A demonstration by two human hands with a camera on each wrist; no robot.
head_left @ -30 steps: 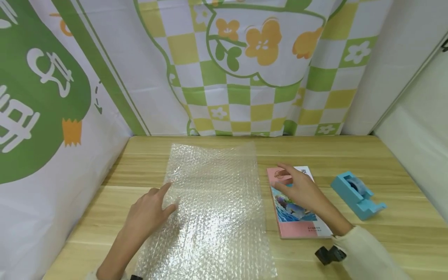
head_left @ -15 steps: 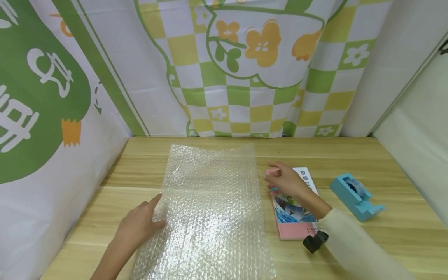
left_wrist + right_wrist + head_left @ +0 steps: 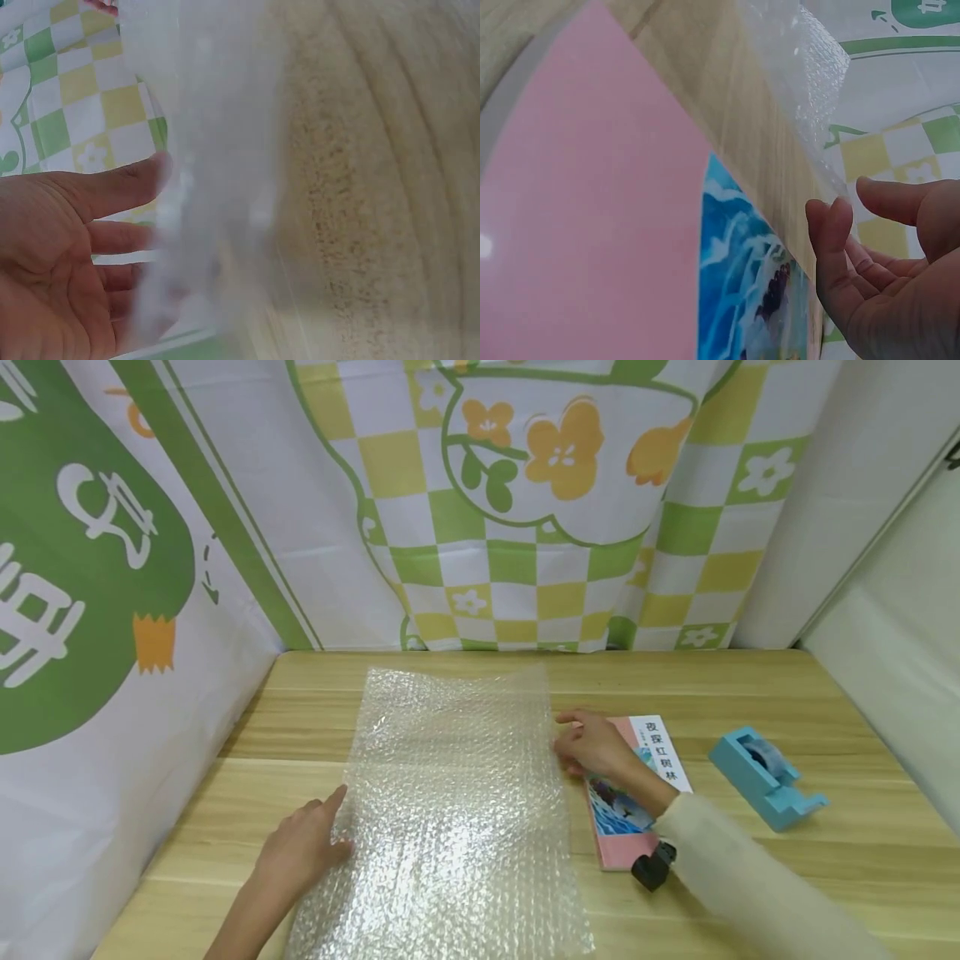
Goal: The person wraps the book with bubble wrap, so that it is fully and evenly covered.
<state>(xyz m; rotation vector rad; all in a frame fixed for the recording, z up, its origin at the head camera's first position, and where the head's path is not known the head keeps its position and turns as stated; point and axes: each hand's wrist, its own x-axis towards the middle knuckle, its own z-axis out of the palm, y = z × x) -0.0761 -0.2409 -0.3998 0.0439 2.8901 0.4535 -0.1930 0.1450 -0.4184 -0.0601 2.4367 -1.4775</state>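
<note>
A sheet of clear bubble wrap [image 3: 457,777] lies flat on the wooden table. My left hand [image 3: 295,852] is at its left edge, thumb and fingers spread apart; in the left wrist view the blurred wrap [image 3: 217,150] passes by the fingertips, and whether they touch it is unclear. To the right lies a book [image 3: 626,852] with a pink, white and blue cover. Over its upper left part reaches my right hand [image 3: 596,750], fingertips beside the wrap's right edge. In the right wrist view the thumb stands apart from the bent fingers, with nothing gripped between them.
A blue tape dispenser [image 3: 768,785] with a roll of clear tape stands right of the book. Patterned cloth [image 3: 510,560] hangs behind the table's far edge. White sheets [image 3: 892,635] border both sides.
My right hand has moved left across the book toward the bubble wrap's right edge. The left hand has drawn slightly back, down and to the left. The wrap and dispenser stay in place.
</note>
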